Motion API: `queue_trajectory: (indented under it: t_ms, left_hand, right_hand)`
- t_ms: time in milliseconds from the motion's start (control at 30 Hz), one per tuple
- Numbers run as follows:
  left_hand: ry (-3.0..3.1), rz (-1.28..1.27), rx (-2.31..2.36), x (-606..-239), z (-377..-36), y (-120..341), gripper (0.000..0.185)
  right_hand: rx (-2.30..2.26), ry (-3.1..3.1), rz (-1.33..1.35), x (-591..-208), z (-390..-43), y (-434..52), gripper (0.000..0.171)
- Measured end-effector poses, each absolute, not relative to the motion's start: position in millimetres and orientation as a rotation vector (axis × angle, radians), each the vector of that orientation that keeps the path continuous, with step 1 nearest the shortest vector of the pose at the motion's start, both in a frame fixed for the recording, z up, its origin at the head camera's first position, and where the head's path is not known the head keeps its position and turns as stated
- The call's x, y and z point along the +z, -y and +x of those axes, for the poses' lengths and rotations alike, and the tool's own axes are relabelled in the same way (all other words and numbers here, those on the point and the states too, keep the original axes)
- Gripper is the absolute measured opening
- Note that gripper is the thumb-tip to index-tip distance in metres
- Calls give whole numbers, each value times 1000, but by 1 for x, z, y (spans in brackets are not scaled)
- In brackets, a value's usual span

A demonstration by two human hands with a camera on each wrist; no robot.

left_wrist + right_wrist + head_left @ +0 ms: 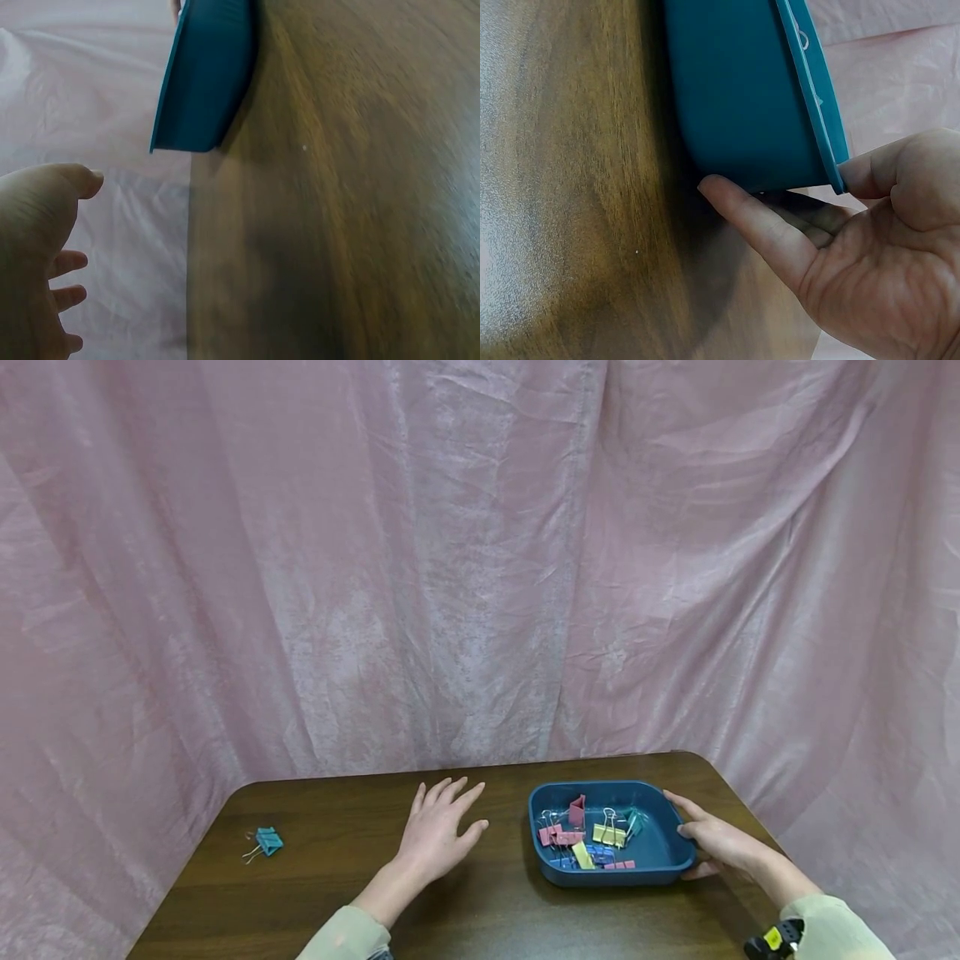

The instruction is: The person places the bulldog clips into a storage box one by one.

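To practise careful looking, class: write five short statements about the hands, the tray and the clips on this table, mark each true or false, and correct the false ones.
1. The right hand grips the blue tray at its right edge. True.
2. The left hand holds a clip. False: it is spread open over the table, holding nothing.
3. A teal binder clip lies alone near the table's left edge. True.
4. The tray is empty. False: it holds several binder clips in pink, yellow, blue and teal.
5. The tray sits to the left of the left hand. False: it sits to its right.
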State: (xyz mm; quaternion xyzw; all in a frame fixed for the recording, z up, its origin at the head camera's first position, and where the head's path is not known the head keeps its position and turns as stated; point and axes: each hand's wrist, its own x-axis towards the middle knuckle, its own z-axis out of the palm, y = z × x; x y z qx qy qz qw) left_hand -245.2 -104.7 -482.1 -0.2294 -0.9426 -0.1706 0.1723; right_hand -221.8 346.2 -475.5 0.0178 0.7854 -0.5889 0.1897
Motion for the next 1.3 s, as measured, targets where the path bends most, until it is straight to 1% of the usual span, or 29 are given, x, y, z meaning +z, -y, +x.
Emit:
queue_trajectory:
  t_ms: [767,1300]
  left_hand:
    - [2677,-549,-493,-488,-234,159,61]
    - [2691,-418,-485,-491,-230,214,60]
  right_hand:
    - [-1630,-2227,58,-476,-223,-346,69]
    - [-1619,-2240,67,-474,-222,-344,70]
